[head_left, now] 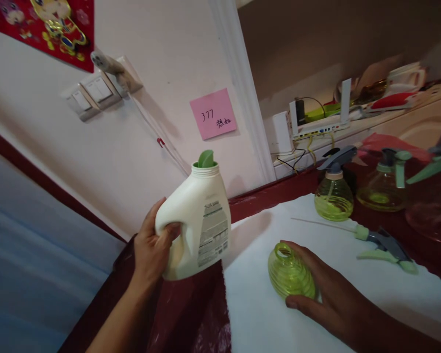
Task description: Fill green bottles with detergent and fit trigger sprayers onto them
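My left hand (152, 240) grips the handle of a large cream detergent jug (202, 211), held up over the left part of the table. Its cap is off and a green pouring spout (206, 159) shows in the neck. With thumb and fingers around its side, my right hand (323, 289) holds a ribbed yellow-green bottle (291, 277), open at the top, on the white cloth. Behind that hand lies a detached spray head (385, 247) with a green trigger and a thin tube. The bottle's contents cannot be made out.
A spray bottle (333, 196) with yellow liquid stands at the cloth's far edge. Another spray bottle (382, 186) and a pinkish one (433, 211) are to its right. A white router (321, 122) with cables sits on the ledge behind. A pink note (213, 113) is on the wall.
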The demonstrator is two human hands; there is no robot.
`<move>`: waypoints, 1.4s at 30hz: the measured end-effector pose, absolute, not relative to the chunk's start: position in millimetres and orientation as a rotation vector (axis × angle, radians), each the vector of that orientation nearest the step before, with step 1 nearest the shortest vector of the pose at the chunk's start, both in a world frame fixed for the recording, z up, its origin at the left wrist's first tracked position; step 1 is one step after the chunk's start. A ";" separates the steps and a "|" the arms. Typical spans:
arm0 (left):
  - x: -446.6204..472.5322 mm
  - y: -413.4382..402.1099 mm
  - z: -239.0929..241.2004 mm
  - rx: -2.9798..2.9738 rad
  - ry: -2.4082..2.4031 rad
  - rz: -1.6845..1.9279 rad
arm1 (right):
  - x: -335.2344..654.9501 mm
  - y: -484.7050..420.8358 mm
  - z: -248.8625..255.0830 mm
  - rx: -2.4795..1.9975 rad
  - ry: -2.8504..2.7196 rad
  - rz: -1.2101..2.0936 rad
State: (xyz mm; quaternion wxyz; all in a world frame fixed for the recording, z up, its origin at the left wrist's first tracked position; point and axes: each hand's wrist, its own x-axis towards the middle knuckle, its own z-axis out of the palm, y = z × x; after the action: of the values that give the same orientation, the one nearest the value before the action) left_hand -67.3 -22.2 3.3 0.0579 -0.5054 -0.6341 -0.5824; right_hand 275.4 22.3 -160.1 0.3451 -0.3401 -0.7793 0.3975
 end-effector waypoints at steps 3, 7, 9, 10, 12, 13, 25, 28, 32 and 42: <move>-52.5 0.7 -12.5 -1.497 -1.886 -1.999 | 274.5 22.8 -162.5 -0.892 -2.012 1.032; -35.4 30.0 -33.9 -1.492 -1.856 -2.083 | 273.6 24.5 -158.2 -0.927 -2.007 1.039; -28.7 42.2 -46.8 -1.481 -1.844 -2.121 | 273.5 24.8 -152.8 -0.951 -2.014 1.057; -25.7 47.4 -53.6 -1.475 -1.841 -2.139 | 273.5 24.7 -149.6 -0.965 -2.019 1.067; -20.3 55.4 -67.3 -1.467 -1.840 -2.169 | 273.4 24.5 -142.9 -1.000 -2.023 1.090; -18.0 58.1 -73.6 -1.465 -1.842 -2.180 | 273.2 24.4 -139.6 -1.017 -2.026 1.107; -12.5 56.0 -94.1 -1.490 -1.979 -2.186 | 271.9 20.8 -141.1 -1.001 -1.942 1.156; -13.3 53.5 -97.7 -1.519 -2.000 -2.201 | 269.6 21.7 -156.4 -0.941 -1.896 1.109; -14.0 49.8 -102.3 -1.510 -1.962 -2.238 | 269.0 23.3 -164.0 -0.913 -1.871 1.123; 5.9 30.8 -64.7 -1.365 -1.318 -2.371 | 278.9 25.8 -131.5 -0.919 -1.687 1.061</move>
State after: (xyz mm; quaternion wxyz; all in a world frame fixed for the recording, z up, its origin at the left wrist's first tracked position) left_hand 5.9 30.8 -64.7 0.0522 -0.4489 -0.4334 -0.7797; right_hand 278.9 25.8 -131.5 0.4558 -0.3726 -0.6842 0.4304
